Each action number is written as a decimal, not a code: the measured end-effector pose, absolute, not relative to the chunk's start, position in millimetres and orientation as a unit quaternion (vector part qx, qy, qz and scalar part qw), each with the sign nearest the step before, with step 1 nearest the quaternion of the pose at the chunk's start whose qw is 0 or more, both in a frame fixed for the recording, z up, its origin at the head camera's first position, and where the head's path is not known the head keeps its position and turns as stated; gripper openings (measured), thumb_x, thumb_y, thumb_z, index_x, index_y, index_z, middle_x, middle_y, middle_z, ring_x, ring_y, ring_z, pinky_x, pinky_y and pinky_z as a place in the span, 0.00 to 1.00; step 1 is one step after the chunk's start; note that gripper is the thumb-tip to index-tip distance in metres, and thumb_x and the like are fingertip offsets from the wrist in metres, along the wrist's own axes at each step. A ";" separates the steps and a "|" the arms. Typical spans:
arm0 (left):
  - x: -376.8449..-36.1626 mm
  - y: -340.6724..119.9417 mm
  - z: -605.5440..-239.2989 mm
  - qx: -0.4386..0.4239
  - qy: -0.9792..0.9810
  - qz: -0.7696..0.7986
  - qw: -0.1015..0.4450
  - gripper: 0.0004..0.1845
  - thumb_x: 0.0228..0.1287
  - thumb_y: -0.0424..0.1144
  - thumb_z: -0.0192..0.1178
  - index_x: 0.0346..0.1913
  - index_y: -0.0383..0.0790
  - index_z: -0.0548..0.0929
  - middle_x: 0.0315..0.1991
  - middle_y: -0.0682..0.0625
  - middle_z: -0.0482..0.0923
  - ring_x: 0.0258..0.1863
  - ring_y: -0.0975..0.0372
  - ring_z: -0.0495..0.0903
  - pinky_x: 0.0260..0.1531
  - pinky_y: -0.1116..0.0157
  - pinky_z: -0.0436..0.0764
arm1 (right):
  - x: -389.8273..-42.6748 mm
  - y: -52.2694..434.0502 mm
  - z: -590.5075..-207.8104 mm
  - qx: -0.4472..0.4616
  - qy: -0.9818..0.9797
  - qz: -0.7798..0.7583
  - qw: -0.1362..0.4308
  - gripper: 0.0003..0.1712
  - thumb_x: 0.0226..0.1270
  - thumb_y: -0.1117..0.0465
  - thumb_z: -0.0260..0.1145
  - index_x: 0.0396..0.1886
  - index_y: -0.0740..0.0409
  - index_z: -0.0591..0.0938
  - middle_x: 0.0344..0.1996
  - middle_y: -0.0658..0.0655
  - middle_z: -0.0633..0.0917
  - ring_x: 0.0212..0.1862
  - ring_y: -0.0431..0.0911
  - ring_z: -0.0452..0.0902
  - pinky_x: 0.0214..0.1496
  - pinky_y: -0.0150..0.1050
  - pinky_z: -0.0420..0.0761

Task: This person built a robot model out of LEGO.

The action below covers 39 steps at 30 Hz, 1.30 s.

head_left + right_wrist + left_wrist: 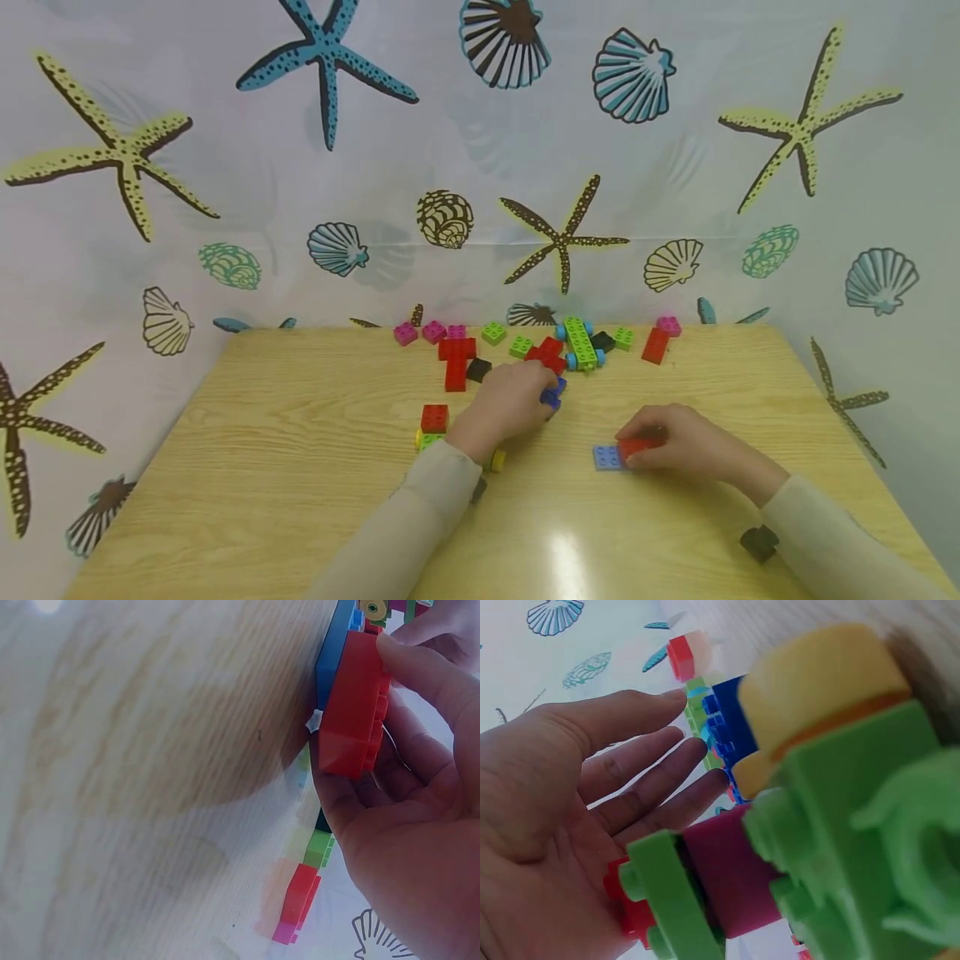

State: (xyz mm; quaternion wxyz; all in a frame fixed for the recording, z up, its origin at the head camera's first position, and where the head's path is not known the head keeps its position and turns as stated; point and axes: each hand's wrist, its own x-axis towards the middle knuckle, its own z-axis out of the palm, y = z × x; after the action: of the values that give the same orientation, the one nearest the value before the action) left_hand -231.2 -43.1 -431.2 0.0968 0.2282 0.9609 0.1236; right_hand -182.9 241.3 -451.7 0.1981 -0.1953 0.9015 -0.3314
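My left hand (534, 392) reaches over the table with fingers (649, 761) nearly straight, their tips at a dark blue brick (553, 394) (727, 724); no grip on it shows. My right hand (663, 440) pinches a red brick (634, 447) (352, 712) between thumb and fingers (424, 682). The red brick sits against a light blue flat brick (604, 457) (334, 664) lying on the wooden table (300, 467). A green piece with yellow wheels (430, 439) (840, 787) lies under my left wrist, with a magenta brick (731, 874) beside it.
Loose bricks lie along the table's back edge: pink ones (406, 334), a red cluster (455, 362), a long green wheeled piece (580, 343), a red bar (655, 345). A red square brick (434, 417) sits left of my left hand. A starfish-and-shell curtain (225, 167) stands behind.
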 end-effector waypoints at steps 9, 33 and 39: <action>-232.5 -38.8 -433.3 0.242 0.961 0.100 0.092 0.13 0.78 0.43 0.72 0.59 0.46 0.93 0.52 0.52 0.92 0.44 0.58 0.83 0.52 0.59 0.89 | -182.5 241.6 -451.4 -0.197 0.902 -0.331 0.195 0.15 0.74 0.54 0.80 0.57 0.48 0.93 0.55 0.49 0.92 0.60 0.48 0.84 0.70 0.57 0.85; -220.7 -35.9 -428.9 0.297 0.941 0.093 0.128 0.22 0.76 0.38 0.72 0.70 0.47 0.89 0.68 0.51 0.88 0.65 0.55 0.87 0.64 0.56 0.90 | -182.9 241.1 -450.0 -0.190 0.901 -0.335 0.202 0.16 0.74 0.53 0.80 0.58 0.48 0.92 0.56 0.49 0.92 0.60 0.48 0.83 0.70 0.54 0.84; -227.1 -36.3 -429.6 0.291 0.943 0.104 0.125 0.22 0.78 0.38 0.70 0.71 0.46 0.88 0.68 0.50 0.88 0.66 0.55 0.86 0.67 0.55 0.89 | -183.1 241.0 -449.9 -0.192 0.900 -0.335 0.202 0.16 0.74 0.53 0.80 0.58 0.49 0.92 0.56 0.49 0.92 0.60 0.48 0.83 0.69 0.53 0.84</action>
State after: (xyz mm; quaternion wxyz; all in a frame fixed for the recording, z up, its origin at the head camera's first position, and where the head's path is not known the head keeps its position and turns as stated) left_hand -227.1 -36.3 -429.6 0.1254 0.2912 0.9427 0.1042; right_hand -183.1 241.0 -449.9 0.2018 -0.1918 0.9001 -0.3352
